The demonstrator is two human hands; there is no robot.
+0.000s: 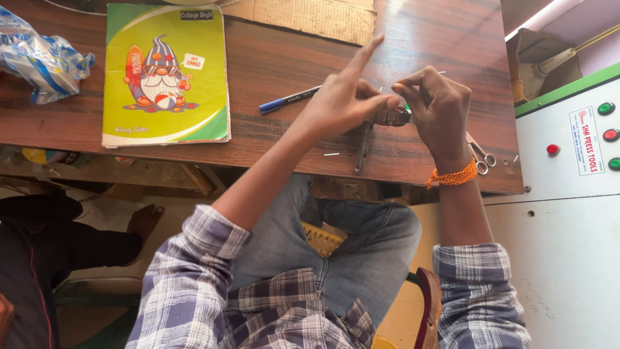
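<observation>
Bright, even daylight, sharp focus.
Soft glare streaks the wooden table (290, 58); shadow below it; slight wide-angle bending at edges.

On the counter (271, 64) a notebook (165, 72) lies at the left, with a plastic bag (40, 57) further left at the edge. A pen (287, 100) lies between the notebook and the 2 hands. The left hand (342, 97) and right hand (438, 106) meet over a small metal part (394, 117) near the counter's front edge. Scissors (481, 154) lie just right of the right wrist. A machine cabinet (568, 194) stands right of the counter. Cardboard (310, 16) lies at the counter's far side.
</observation>
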